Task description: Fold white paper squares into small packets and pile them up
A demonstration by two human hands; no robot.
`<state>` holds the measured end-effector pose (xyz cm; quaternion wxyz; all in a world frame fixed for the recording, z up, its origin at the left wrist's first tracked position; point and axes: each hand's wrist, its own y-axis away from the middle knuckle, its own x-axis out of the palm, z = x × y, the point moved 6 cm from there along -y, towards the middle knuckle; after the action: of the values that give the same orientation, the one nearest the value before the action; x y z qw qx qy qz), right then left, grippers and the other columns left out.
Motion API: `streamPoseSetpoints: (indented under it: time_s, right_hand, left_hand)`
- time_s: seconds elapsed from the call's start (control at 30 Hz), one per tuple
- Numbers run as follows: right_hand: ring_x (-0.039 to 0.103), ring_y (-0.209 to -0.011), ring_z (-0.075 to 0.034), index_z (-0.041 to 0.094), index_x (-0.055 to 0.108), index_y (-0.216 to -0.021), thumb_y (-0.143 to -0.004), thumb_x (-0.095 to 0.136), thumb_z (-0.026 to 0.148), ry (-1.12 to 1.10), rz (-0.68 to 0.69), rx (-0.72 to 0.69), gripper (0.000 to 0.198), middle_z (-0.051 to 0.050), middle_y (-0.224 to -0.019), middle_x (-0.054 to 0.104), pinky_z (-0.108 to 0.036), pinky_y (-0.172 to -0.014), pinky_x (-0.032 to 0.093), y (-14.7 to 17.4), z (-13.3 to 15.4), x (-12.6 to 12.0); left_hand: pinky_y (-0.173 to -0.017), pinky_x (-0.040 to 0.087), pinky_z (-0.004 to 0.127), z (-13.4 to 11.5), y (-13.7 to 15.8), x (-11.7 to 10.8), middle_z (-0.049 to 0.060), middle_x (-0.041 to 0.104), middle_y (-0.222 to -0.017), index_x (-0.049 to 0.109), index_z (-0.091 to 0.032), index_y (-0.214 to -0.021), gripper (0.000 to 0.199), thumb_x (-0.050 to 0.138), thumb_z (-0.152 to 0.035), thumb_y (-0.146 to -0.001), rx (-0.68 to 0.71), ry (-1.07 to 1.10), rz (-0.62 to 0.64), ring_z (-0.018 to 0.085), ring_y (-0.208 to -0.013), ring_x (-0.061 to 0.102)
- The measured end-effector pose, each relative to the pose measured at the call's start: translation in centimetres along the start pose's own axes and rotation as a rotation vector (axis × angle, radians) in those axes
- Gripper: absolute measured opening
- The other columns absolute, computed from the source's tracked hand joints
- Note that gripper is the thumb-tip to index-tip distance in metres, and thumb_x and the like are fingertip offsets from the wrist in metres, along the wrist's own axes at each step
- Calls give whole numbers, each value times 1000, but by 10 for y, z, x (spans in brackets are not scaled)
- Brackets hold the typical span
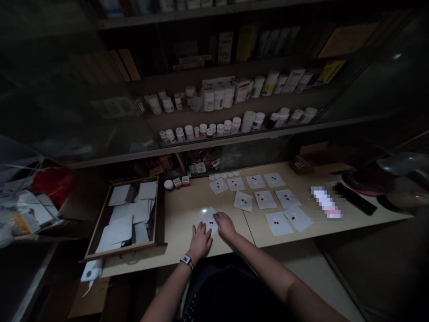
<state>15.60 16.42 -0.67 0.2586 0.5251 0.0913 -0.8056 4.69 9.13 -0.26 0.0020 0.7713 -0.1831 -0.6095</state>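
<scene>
A white paper square [211,216] with red pills [211,222] on it lies on the desk between my hands. My left hand [200,241], a watch [186,260] on its wrist, rests with fingers spread at the paper's near left edge. At the right edge, my right hand [225,226] has its fingers bent and close together on the paper; its thumb is hidden. To the right, several more paper squares [279,229] are laid out in loose rows, each with small red and white pills.
A wooden drawer [157,214] of white paper stacks stands left. Behind it are a small jar [169,184] and little boxes [185,180]. Right are a dark phone-like object [358,200] and an open carton [310,163]. Shelves of pill bottles [219,97] rise behind the desk [181,210].
</scene>
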Motion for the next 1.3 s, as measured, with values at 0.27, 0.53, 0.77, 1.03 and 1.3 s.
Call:
streamPoseSetpoints:
  time_s: [0.27, 0.53, 0.77, 1.03, 1.3]
  right_hand:
    - [51, -106, -23, 15, 61, -115, -89, 41, 13, 104, 72, -148, 33, -12, -118, 59, -35, -94, 36, 18, -5, 12]
    - [47, -120, -24, 12, 50, -131, -86, 41, 12, 90, 38, -268, 45, -15, -133, 52, -39, -101, 38, 29, -15, 25]
    - [48, -120, -23, 12, 51, -129, -86, 43, 12, 75, 38, -296, 44, -16, -132, 53, -42, -103, 37, 29, -14, 22]
    - [52, -111, -23, 13, 57, -123, -89, 41, 15, 71, 77, -246, 37, -15, -125, 57, -39, -96, 41, 22, -8, 12]
    - [50, -112, -23, 12, 55, -125, -88, 43, 17, 65, 65, -255, 40, -15, -127, 55, -39, -98, 39, 23, -12, 18]
  left_hand:
    - [-105, 19, 61, 3, -4, 4, 15, 49, -129, 47, -19, -128, 40, 47, -24, -89, 92, -116, -65, 33, -127, 35]
    - [-90, 37, 41, 9, -26, 5, 12, 61, -100, 55, -12, -105, 20, 39, -12, -93, 344, -255, 50, 23, -96, 55]
    - [-91, 36, 43, 6, -33, 4, 13, 63, -92, 59, -10, -100, 19, 42, -11, -91, 491, -278, 93, 24, -90, 57]
    - [-76, 46, 34, 7, -37, 1, 16, 61, -100, 55, -9, -108, 23, 41, -8, -89, 442, -202, 173, 26, -99, 55]
    - [-83, 47, 37, 1, -39, -5, 16, 58, -110, 55, -12, -110, 35, 57, -38, -87, 318, -153, 141, 28, -105, 53]
